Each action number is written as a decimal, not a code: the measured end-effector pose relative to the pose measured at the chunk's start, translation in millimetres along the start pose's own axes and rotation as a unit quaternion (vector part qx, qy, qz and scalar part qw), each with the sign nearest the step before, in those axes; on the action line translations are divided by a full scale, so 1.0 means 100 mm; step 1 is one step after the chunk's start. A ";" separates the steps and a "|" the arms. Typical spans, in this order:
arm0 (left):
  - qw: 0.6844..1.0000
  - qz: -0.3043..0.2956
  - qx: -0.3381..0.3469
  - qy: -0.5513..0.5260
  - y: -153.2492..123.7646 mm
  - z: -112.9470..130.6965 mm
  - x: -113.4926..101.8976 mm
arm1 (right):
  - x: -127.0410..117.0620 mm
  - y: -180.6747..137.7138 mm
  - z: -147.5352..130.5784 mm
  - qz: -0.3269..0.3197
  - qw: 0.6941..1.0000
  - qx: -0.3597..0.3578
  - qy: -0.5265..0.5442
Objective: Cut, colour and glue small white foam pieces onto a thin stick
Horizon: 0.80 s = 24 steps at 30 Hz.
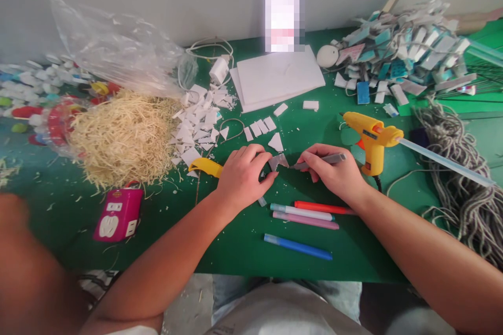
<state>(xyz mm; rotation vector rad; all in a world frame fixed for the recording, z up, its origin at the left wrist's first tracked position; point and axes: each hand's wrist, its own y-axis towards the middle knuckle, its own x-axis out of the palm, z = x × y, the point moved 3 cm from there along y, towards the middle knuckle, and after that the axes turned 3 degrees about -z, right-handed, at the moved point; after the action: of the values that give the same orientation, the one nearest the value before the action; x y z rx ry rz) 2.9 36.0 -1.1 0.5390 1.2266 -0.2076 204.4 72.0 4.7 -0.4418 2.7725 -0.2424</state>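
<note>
Currently pinching a small grey piece (280,160) in the left hand (253,174), with a grey marker (334,158) at its edge in the right hand (328,167).
Clamped on the piece's left side with thumb and forefinger in the left grip, and clamped around the marker's barrel in the right, with the tip too close to tell whether touching. Partly covering a yellow cutter (206,166) beneath the left hand. Just beyond the grip, several white pieces (259,126), then white sheets (279,78); to its left, white scraps (200,115) and a straw heap (126,138); nearer, four markers (298,247) on the green tabletop (236,243); right of the right grip, a yellow glue gun (371,138), then grey cord (458,178).
</note>
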 end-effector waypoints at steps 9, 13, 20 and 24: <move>1.000 -0.010 0.002 0.000 0.01 0.00 0.00 | 0.04 0.03 0.07 -0.009 0.998 -0.001 0.058; 1.000 -0.013 0.000 0.002 0.01 0.01 0.00 | 0.05 0.03 0.06 -0.012 0.998 0.000 0.066; 1.000 -0.018 -0.004 0.002 0.02 0.01 0.00 | 0.04 0.04 0.04 -0.019 0.999 -0.008 0.048; 1.000 -0.020 -0.004 -0.002 0.02 0.00 -0.01 | 0.05 0.04 0.04 -0.019 0.999 -0.004 0.045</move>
<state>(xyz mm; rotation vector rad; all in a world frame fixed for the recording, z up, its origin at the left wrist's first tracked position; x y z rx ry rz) 3.8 37.1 0.3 0.5077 1.2354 -0.2374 200.4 73.8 -1.4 -0.4969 2.8559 -0.2678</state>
